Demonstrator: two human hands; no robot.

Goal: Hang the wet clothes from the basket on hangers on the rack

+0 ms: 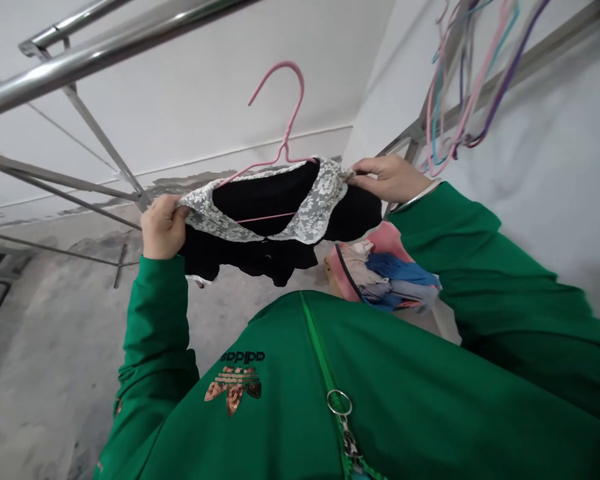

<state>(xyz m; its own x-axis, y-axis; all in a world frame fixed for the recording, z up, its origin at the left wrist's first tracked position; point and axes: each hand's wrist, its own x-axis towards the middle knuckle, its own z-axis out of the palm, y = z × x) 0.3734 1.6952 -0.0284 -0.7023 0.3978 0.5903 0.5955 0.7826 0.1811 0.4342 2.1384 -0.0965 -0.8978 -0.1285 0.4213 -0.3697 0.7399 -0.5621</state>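
"One black top point(353, 217) with a white lace collar point(325, 200): where is it?"

"Out in front of the green jacket point(260, 320), spread between both hands. The left hand point(163, 227) pinches one shoulder by the lace; the right hand point(394, 179) pinches the other."

"And the pink hanger point(287, 137)?"

"Inside the top. Its lower bar shows through the neck opening, and the hook stands up free."

"So how far along is it?"

"The top looks to be on the hanger already, but the hook isn't on the metal rail point(100, 57). I can't tell if the shoulders sit evenly."

"Anything else around?"

"Bunched clothes point(395, 273) in a pink container point(391, 239) below, and spare hangers point(504, 81) up on the right."
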